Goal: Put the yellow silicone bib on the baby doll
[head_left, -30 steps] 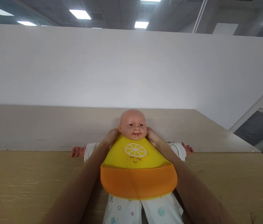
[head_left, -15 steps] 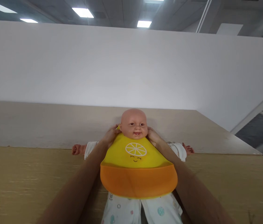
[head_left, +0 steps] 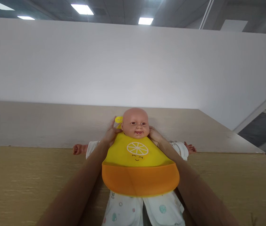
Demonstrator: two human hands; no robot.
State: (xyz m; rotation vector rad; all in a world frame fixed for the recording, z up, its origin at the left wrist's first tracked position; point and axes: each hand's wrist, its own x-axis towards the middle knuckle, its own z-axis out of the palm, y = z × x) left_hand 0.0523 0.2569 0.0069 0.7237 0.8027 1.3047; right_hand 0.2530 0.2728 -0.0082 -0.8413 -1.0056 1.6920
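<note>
A baby doll [head_left: 135,117] in white printed clothes lies on its back, arms spread to both sides. Over its chest lies a yellow bib [head_left: 120,152] with a white citrus slice and a smiling face, and an orange catch pocket along the bottom. My left hand [head_left: 110,133] is closed on the bib's neck strap beside the doll's head; the strap's rounded yellow end, with small holes, sticks up past the fingers. At the other side of the neck, my right hand [head_left: 156,136] is closed against the bib's upper edge. Its fingertips are hidden behind the doll's head.
The doll rests on a wooden surface [head_left: 29,179], with a paler board [head_left: 52,125] behind it. A white partition [head_left: 123,62] rises at the back. Toward the right, the board ends at a slanted edge.
The left strap's end has come up into view beside the doll's head, with my left fingers raised around it. My right hand has barely moved. The view has tilted slightly.
</note>
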